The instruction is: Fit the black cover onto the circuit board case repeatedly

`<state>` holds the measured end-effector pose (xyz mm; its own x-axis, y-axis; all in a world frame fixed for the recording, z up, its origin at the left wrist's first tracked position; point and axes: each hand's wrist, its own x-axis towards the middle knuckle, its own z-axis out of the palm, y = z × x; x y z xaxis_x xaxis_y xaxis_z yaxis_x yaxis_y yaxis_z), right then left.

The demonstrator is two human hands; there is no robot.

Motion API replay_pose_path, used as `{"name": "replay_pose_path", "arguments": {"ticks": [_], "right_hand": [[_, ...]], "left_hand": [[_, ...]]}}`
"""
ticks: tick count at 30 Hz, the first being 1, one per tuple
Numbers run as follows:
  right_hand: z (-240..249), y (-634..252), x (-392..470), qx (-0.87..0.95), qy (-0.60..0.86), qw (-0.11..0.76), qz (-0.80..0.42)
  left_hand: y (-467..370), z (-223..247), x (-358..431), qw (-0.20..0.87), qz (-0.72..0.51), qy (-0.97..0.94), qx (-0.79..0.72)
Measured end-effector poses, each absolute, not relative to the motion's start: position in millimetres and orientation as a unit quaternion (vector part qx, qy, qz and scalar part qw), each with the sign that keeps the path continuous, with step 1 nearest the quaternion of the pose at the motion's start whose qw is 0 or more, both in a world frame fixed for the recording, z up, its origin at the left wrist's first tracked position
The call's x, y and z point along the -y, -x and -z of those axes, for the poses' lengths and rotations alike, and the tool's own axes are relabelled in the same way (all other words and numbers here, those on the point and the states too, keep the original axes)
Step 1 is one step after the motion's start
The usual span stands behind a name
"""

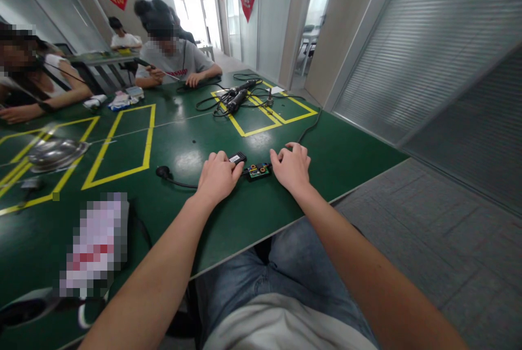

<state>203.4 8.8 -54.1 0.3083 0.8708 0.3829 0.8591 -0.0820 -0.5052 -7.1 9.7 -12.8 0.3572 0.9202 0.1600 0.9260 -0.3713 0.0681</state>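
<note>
A small green circuit board in a black case [259,171] lies on the green table [244,219] between my hands, with cables at both ends. My left hand [220,176] is closed, fingers curled down at the board's left end where the cable runs; what it grips is hidden. Just beyond its fingertips is a black cover with a white label [236,158]. A cable leads left from that hand to a black plug [163,172]. My right hand [291,164] is curled at the board's right end, by the cable [310,130]; its grip is partly hidden.
Black tools with tangled cables [238,97] lie on yellow-taped rectangles ahead. A metal dish [57,153] and a pixelated packet [98,241] are at the left. A person in a grey shirt [175,62] works across the table; another person [53,78] sits at the left.
</note>
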Motion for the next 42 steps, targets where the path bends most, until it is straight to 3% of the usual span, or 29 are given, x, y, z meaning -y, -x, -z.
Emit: {"name": "replay_pose_path", "arguments": {"ticks": [42], "right_hand": [[57.6, -207.6, -13.1, 0.588, 0.733, 0.338, -0.047]], "left_hand": [[10.0, 14.5, -10.8, 0.036, 0.061, 0.831, 0.551]]}}
